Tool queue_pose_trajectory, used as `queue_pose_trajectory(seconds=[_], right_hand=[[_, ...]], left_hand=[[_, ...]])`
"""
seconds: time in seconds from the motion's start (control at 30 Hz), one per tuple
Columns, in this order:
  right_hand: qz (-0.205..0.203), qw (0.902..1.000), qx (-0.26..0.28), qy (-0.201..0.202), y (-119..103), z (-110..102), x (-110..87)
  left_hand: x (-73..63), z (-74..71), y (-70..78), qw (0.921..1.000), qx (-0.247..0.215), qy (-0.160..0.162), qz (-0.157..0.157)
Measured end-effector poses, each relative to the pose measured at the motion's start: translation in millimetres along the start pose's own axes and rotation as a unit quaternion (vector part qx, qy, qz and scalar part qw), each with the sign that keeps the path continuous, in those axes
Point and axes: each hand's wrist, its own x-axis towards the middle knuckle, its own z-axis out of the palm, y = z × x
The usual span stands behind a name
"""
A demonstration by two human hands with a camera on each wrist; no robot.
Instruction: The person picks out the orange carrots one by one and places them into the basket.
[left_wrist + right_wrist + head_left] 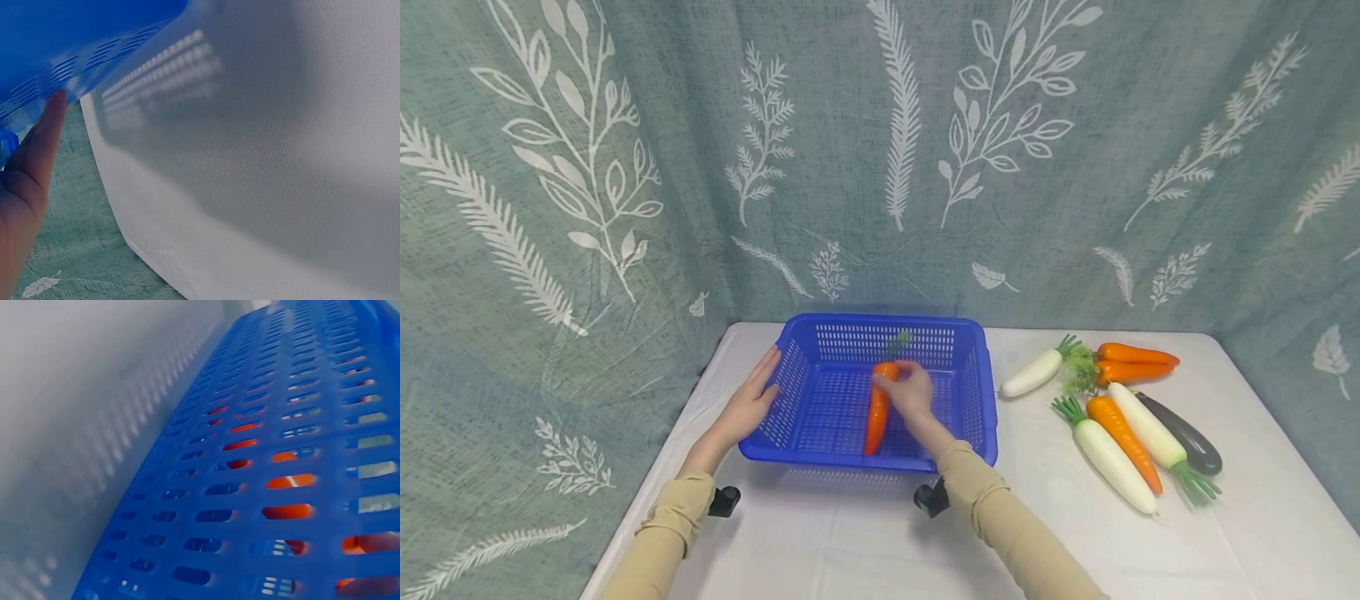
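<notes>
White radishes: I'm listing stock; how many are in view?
3: one radish nearest the basket, another radish beside the eggplant, a third radish left of the frontmost carrot.

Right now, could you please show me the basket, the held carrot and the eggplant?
Basket [883, 320]: head view, on its far rim.
Held carrot [877, 417]: head view, on its orange body, below the fingers [907, 372].
Eggplant [1186, 437]: head view, on the middle of its dark body.

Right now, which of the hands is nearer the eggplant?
Right hand: inside the blue basket, holding a carrot, left of the eggplant. Left hand: farther off, at the basket's left side.
</notes>
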Motion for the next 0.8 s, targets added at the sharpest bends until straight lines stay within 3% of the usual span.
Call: queue_pose_trajectory(seconds=[0.2,0.4,0.8], right_hand=[[-0.034,0.9979,-0.054,-0.009,-0.2,2.3,-1.0],[-0.060,0.9950,-0.073,-0.032,1.0,2.5,-1.8],[-0.045,0.9943,-0.092,-0.031,3.7,3.9,0.2]], left_hand=[[0.2,0.1,0.4,1.0000,-0.001,0.001,0.001],[0.4,-0.1,0.5,1.0000,0.002,-0.001,-0.002],[0.3,-0.1,1.7,1.0000,0.004,-0.001,-0.006]])
